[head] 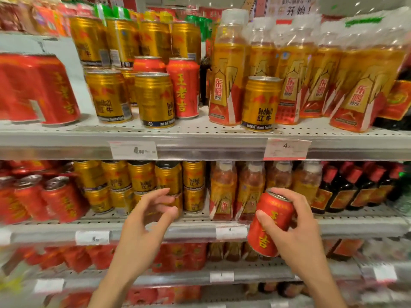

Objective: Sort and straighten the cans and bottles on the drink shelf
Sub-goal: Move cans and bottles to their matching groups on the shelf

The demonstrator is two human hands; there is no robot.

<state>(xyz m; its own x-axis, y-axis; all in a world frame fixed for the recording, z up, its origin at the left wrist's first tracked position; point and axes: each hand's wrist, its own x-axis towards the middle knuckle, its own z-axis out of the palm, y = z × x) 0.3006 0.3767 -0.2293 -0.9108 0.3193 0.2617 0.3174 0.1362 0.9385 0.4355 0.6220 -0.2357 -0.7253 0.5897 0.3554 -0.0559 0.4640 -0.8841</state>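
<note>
Right hand [298,230]: it gripped the red can [270,225], thumb across the printed front, fingers curled round the back and over the top rim; the can was tilted, its top leaning right.
Left hand [144,225]: it held nothing, fingers spread and loosely bent, reaching toward the gold cans [142,181] on the middle shelf [195,230]; whether it touched them I could not tell.
Red can, where: it was off any shelf, in front of the orange bottles [251,187] of the middle shelf.
Red can, handling: a rigid metal wall, probably full and so fairly heavy for its size; the smooth printed side was likely slippery. The thin wall would dent if squeezed hard or dropped.
Best hold: round the mid-body, as the hand had it; the rim gave the fingers a stop.
Likely home: the red cans [51,196] at the left of the middle shelf.
Upper shelf [200,132]: one gold can [261,103] stood in front of the tall bottles [291,78], and a red can stood among gold ones [184,87], both apparently out of place.
</note>
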